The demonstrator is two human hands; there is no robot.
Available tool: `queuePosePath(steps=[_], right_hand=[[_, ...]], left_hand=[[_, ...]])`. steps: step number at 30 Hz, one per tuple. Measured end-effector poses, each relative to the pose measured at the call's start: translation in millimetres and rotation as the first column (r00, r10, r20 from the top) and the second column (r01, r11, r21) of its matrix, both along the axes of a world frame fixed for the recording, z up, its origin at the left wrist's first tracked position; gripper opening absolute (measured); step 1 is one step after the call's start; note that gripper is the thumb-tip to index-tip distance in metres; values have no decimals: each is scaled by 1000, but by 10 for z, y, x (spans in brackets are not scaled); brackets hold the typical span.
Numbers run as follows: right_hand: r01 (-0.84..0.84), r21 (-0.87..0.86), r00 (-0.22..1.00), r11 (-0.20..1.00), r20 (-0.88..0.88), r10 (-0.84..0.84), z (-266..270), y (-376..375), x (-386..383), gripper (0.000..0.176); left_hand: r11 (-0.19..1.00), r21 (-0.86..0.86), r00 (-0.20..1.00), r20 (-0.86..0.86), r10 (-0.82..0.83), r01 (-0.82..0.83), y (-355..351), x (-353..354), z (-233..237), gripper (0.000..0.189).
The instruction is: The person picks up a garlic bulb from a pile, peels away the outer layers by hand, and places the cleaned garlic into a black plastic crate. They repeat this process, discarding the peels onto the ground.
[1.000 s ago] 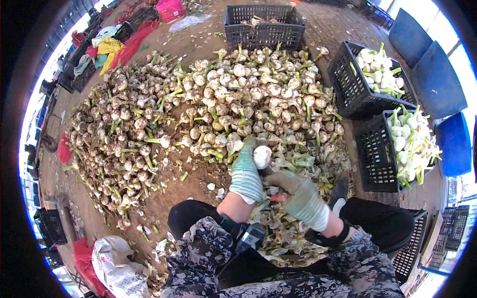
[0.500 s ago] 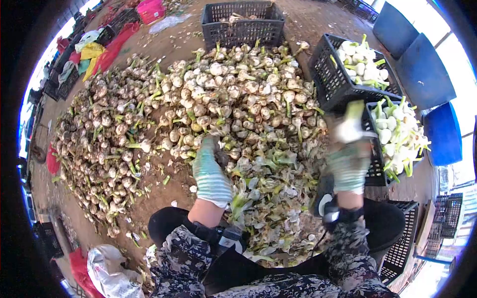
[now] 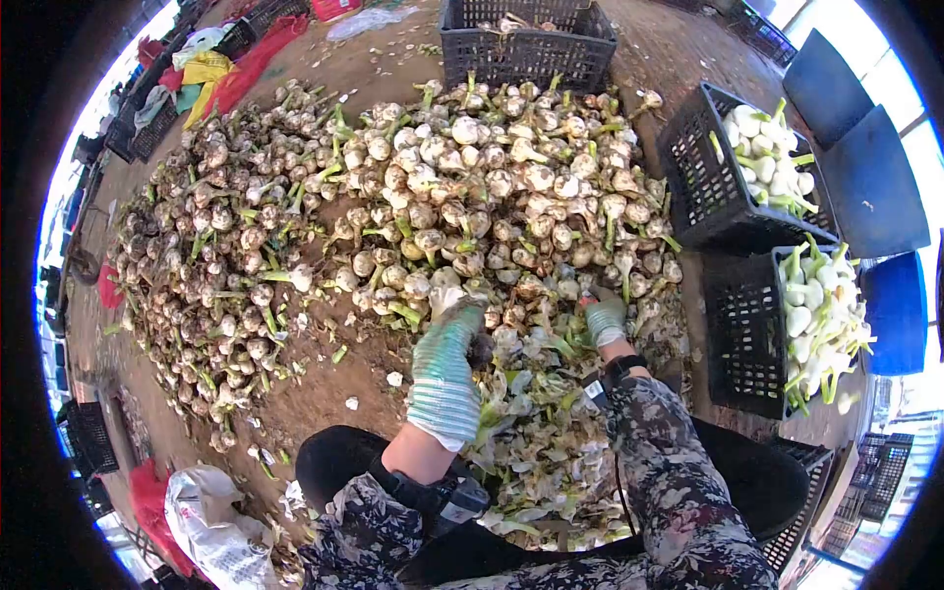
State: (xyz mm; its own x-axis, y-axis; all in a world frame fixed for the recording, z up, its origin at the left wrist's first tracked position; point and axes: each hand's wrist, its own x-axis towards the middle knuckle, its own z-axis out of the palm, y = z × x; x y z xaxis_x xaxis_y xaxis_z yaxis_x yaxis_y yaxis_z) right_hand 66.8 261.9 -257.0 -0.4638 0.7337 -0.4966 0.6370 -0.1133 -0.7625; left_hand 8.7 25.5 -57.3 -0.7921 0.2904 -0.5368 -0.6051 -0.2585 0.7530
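My left hand (image 3: 447, 369), in a green-and-white striped glove with dirty fingertips, reaches to the near edge of a heap of garlic bulbs (image 3: 536, 177). Its fingers curl around a pale garlic bulb (image 3: 445, 297). To the right, my right hand (image 3: 605, 320), gloved too, is low over the heap's edge with its fingers closed. A small reddish bit (image 3: 587, 298) shows at its fingertips; what it holds I cannot make out. Between and below both hands lie loose peeled garlic skins and leaves (image 3: 541, 433).
At right, one black crate (image 3: 742, 329) and another behind it (image 3: 693, 167) hold cleaned white garlic. A third black crate (image 3: 526, 59) stands beyond the heap. Blue panels (image 3: 895, 315) line the right side. A white sack (image 3: 211, 521) lies at lower left.
My right hand has moved from beside the right crates back to the heap, and the whitish garlic has left it. My left hand now has a pale bulb at its fingers. The view has shifted.
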Motion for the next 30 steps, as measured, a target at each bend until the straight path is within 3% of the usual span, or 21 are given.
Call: queuePosePath(steps=[1,2,3,5,6,7,8,9,13,15,16,17,18,19,20,21,22,26,28,30], right_hand=[[-2,0,1000,1000,4,2,182,-34,8,36],[-112,28,990,993,-82,114,370,-52,23,33],[-219,69,960,973,-165,228,596,-68,44,30],[-340,100,853,935,-385,352,1266,-208,152,28],[-336,102,855,936,-385,349,1563,-248,194,28],[-474,247,750,845,-389,535,1830,-282,239,28],[-583,388,616,714,-362,700,2017,-309,270,29],[-581,388,617,715,-363,698,2134,-332,286,29],[-622,390,585,679,-345,734,2297,-426,320,34],[-360,157,669,920,-643,372,2128,-602,344,37],[-219,-128,696,967,-715,64,2090,-737,387,42],[-183,-395,673,900,-718,-178,1988,-796,377,33],[-170,-581,706,796,-635,-312,1869,-837,439,28],[-151,-739,736,656,-527,-425,1782,-871,505,23],[-98,-811,768,577,-431,-474,2014,-970,507,22],[-98,-810,764,578,-433,-478,1995,-999,514,22],[-137,-742,769,656,-497,-402,1945,-1022,529,26],[-132,-534,782,835,-574,-244,1772,-1060,591,47],[-101,-457,797,884,-569,-203,1743,-1088,651,52],[-164,-451,700,878,-680,-219,1811,-1128,692,57]], left_hand=[[1000,6,1000,-24,-5,5,5,0,-5,17],[994,-25,993,-50,-105,104,-24,-35,-81,21],[994,-19,993,-49,-105,105,-3,-50,-95,21],[978,-83,981,48,-188,191,55,-43,-82,28],[975,-39,964,169,-207,217,91,-46,-48,34],[974,-39,963,167,-212,221,116,-40,-23,34],[953,112,927,223,-301,282,135,-31,-4,34],[908,263,881,264,-393,326,138,-20,13,34],[836,384,880,109,-463,392,125,13,108,35],[811,432,875,94,-475,394,102,29,110,38],[868,309,908,31,-418,389,113,85,147,41],[912,184,930,-39,-365,366,120,126,173,45],[907,82,904,-161,-397,413,116,143,185,50],[904,80,900,-164,-404,421,120,173,190,50],[900,56,874,-272,-403,433,125,210,182,50],[897,31,836,-377,-398,441,128,242,165,50],[891,-48,779,-467,-419,451,131,264,117,53],[907,-185,695,-590,-410,378,91,372,195,55],[915,-123,734,-560,-384,384,64,422,217,54],[921,-58,772,-526,-357,386,46,448,252,52]])
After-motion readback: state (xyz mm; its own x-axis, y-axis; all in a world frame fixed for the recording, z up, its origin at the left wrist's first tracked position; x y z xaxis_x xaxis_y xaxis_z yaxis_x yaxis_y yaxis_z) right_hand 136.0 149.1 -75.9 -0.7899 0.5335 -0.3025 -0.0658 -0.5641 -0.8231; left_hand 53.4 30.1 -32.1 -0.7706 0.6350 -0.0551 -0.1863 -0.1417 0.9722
